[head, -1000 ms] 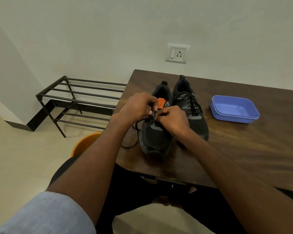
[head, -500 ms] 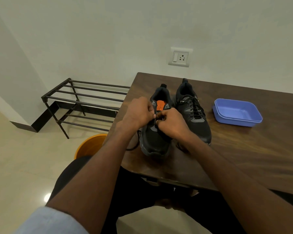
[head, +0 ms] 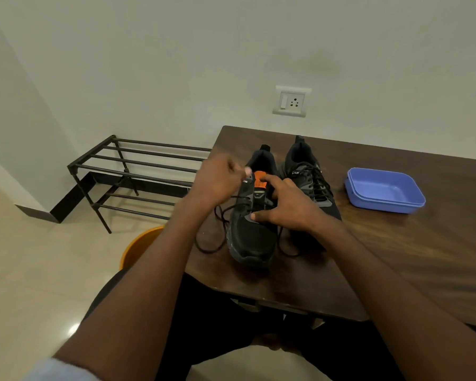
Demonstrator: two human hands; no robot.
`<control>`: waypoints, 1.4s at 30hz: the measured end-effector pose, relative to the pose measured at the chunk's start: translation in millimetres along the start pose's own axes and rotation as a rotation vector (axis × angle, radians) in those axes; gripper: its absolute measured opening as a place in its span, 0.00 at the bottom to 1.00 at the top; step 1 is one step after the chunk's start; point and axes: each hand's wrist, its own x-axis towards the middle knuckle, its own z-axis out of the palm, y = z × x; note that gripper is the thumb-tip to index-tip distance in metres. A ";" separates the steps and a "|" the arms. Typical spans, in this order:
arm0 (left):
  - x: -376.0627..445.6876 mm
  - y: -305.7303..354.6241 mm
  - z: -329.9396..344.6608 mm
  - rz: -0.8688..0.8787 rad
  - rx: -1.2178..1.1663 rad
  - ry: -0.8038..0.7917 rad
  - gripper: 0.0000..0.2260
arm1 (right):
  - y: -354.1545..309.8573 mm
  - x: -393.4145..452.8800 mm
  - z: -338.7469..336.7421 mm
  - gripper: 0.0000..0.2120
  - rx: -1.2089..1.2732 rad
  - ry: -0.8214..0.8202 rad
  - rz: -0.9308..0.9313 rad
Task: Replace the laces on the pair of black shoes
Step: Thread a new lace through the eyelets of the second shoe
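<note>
Two black shoes stand side by side on the brown table (head: 396, 257), toes toward me. The right shoe (head: 304, 158) is laced. On the left shoe (head: 250, 237), which has an orange tag (head: 259, 183) on its tongue, a black lace (head: 210, 244) passes through the low eyelets, and its loose ends trail on the table on both sides. My left hand (head: 220, 180), blurred, is raised at the shoe's left side with its fingers curled, and seems to pinch the lace. My right hand (head: 289, 210) rests spread over the shoe's tongue and eyelets.
A blue plastic container (head: 386, 208) sits on the table to the right of the shoes. Left of the table are a dark metal rack (head: 138, 166) against the wall and an orange bucket (head: 140, 248) on the floor. My legs are under the table's near edge.
My hands, earlier pinched together over the left shoe's eyelets, have parted. The left hand moved up and to the left. The right hand opened and spread over the shoe. More loose lace shows.
</note>
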 end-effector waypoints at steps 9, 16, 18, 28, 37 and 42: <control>7.7 -2.6 9.8 0.034 -0.065 -0.057 0.05 | 3.5 0.6 -1.2 0.48 0.001 0.011 -0.027; 8.2 2.4 -9.0 -0.009 -0.345 0.046 0.06 | 4.8 3.3 0.7 0.49 0.007 0.009 -0.008; 11.1 -10.5 6.1 -0.006 0.061 -0.110 0.09 | 4.6 3.0 0.8 0.48 -0.009 0.012 -0.019; 9.0 11.2 0.1 -0.081 -0.573 0.070 0.10 | 5.3 3.6 0.8 0.48 -0.003 0.007 -0.020; 18.9 -22.7 14.5 -0.013 0.146 -0.172 0.11 | 4.5 3.6 0.4 0.48 -0.057 0.020 -0.008; 21.5 -17.3 17.0 -0.027 0.079 -0.027 0.06 | 3.3 2.2 -0.5 0.49 -0.067 0.016 -0.005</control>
